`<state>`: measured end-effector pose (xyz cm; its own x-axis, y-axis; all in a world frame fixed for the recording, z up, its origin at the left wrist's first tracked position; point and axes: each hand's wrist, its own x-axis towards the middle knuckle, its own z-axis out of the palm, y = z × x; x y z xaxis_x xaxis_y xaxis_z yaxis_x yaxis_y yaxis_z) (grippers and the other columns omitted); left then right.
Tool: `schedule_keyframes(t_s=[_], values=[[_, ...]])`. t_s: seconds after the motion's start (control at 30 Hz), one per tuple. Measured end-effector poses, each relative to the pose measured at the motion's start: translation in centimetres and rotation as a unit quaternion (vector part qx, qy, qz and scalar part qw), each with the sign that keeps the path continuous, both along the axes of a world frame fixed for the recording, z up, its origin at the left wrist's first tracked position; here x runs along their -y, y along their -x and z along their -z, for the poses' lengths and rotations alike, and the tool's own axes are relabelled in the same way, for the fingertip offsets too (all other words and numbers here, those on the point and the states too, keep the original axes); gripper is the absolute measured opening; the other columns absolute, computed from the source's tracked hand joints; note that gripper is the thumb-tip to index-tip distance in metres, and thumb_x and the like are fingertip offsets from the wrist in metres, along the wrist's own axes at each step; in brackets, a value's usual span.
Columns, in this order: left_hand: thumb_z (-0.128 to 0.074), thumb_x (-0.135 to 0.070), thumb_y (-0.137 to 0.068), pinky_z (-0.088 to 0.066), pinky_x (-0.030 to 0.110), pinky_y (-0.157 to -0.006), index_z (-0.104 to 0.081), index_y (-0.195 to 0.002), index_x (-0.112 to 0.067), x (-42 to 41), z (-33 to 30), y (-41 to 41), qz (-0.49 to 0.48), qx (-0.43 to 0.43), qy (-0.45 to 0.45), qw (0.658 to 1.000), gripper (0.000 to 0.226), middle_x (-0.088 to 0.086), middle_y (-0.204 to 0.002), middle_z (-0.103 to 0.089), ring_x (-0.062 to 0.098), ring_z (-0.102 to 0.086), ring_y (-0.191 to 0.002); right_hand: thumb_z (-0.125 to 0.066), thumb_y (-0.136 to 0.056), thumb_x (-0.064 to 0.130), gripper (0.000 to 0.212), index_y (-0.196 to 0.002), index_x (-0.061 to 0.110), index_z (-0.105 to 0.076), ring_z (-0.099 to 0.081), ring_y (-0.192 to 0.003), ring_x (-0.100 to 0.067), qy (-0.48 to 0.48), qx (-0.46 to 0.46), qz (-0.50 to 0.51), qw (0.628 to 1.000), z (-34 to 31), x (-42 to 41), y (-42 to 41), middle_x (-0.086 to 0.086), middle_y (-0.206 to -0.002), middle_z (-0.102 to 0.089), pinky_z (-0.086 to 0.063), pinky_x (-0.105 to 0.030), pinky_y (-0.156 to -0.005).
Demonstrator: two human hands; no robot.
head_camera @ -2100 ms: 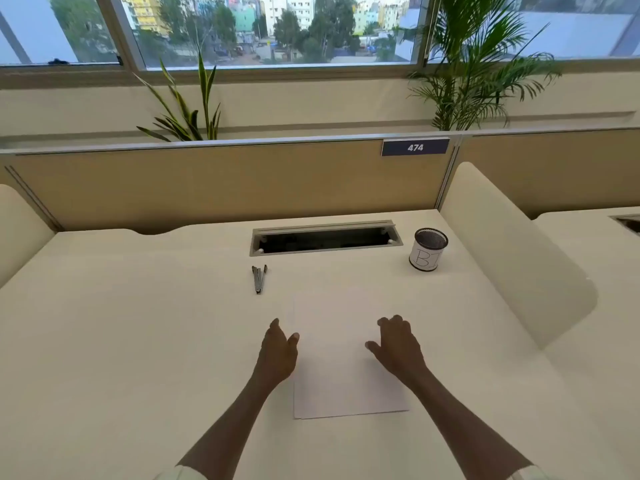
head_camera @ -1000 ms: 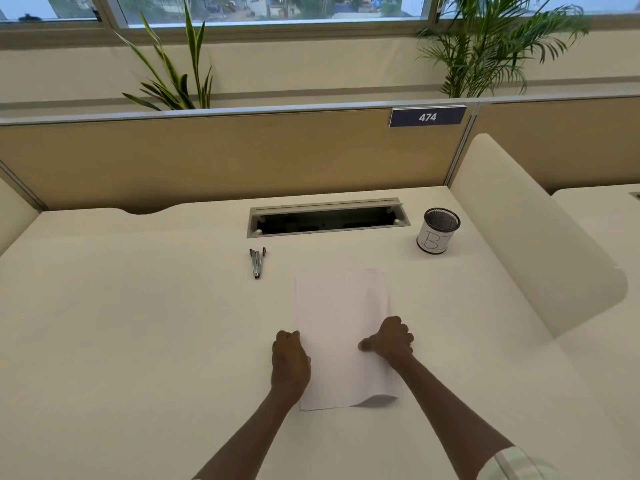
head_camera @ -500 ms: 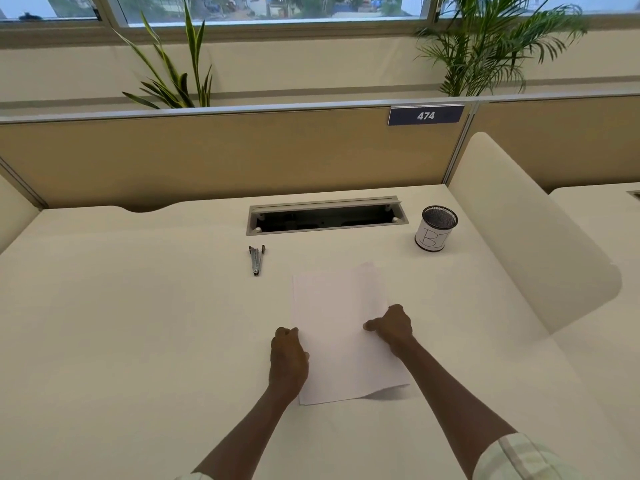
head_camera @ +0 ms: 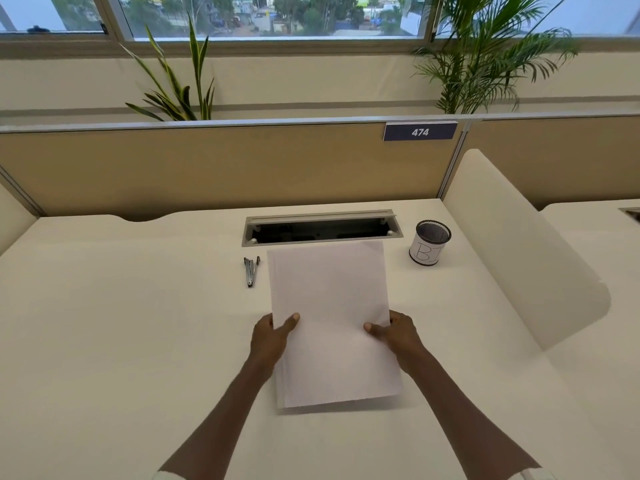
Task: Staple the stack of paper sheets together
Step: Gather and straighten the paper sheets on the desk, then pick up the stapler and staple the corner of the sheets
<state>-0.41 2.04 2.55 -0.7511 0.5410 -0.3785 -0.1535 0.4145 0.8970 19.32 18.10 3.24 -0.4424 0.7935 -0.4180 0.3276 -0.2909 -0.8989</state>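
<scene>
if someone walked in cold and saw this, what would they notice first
The eye goes first to the white stack of paper sheets at the middle of the desk, gripped at its side edges by the left hand and the right hand. Next come the small metal stapler lying untouched just left of the sheets' far edge, and the black mesh cup at the far right.
</scene>
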Motion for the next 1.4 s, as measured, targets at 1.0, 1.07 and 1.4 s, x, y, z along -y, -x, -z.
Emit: schedule_keyframes(t_s=[1.0, 1.07, 1.4], values=[[-0.082, -0.025, -0.074, -0.055, 0.028, -0.077, -0.069, -0.11, -0.016, -3.0, -4.5, 0.5, 0.005, -0.047, -0.126, 0.991, 0.039, -0.004, -0.099, -0.076, 0.014, -0.072, -0.091, -0.084, -0.07, 0.006, 0.033, -0.096, 0.022, -0.071, -0.073, -0.081, -0.007, -0.049, -0.131, 0.026, 0.99, -2.9, -2.8, 2.1, 0.01, -0.089, -0.077, -0.054, -0.02, -0.072], [-0.079, -0.027, -0.077, -0.054, 0.03, -0.077, -0.067, -0.109, -0.018, -3.2, -4.3, 0.4, 0.002, -0.061, -0.107, 0.992, 0.036, -0.004, -0.099, -0.075, 0.016, -0.07, -0.093, -0.084, -0.07, 0.004, 0.032, -0.095, 0.02, -0.071, -0.071, -0.083, -0.011, -0.052, -0.132, 0.032, 0.989, -2.7, -2.7, 2.2, 0.006, -0.09, -0.076, -0.053, -0.022, -0.073], [-0.075, -0.026, -0.081, -0.051, 0.027, -0.072, -0.065, -0.111, -0.02, -3.6, -5.3, 0.6, 0.038, -0.092, -0.115, 0.988, 0.032, -0.004, -0.102, -0.074, 0.014, -0.069, -0.093, -0.085, -0.07, 0.009, 0.031, -0.095, 0.022, -0.071, -0.07, -0.078, -0.001, -0.08, -0.137, 0.017, 0.987, -4.1, -2.9, 2.9, 0.011, -0.089, -0.076, -0.05, -0.01, -0.062]])
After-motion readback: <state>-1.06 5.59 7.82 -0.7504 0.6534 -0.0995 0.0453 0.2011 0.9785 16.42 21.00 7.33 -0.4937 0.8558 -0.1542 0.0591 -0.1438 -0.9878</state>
